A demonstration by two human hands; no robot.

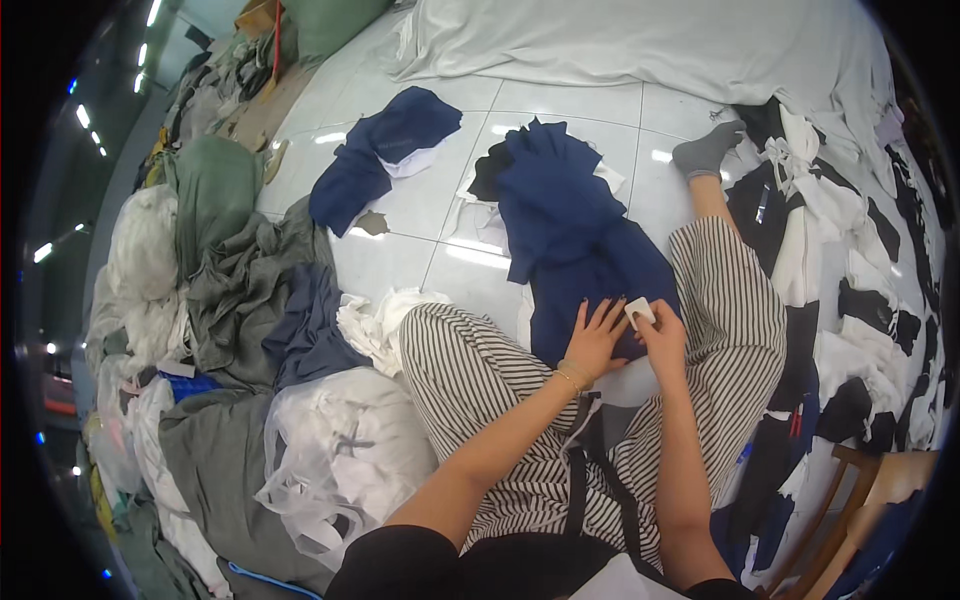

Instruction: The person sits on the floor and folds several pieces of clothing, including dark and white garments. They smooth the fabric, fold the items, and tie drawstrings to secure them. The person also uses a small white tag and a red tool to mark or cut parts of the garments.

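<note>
Navy blue cloth (560, 200) lies in a layered pile on the floor between my legs, its near end reaching my lap. My left hand (597, 338) rests on that near end, palm down with fingers spread. Right beside it, my right hand (662, 342) pinches a small flat white piece (639, 312) between thumb and fingers, just over the cloth. Whether the piece is chalk or something else I cannot tell. White and black cloth edges (488, 172) stick out from under the navy pile.
Another folded navy piece (375, 160) lies on the tiles to the far left. Heaps of grey-green cloth (230, 440) and a clear plastic bag of white cloth (340, 450) crowd my left. Black and white scraps (800, 290) cover the right, near a wooden chair (850, 500). A white sheet (640, 40) spreads behind.
</note>
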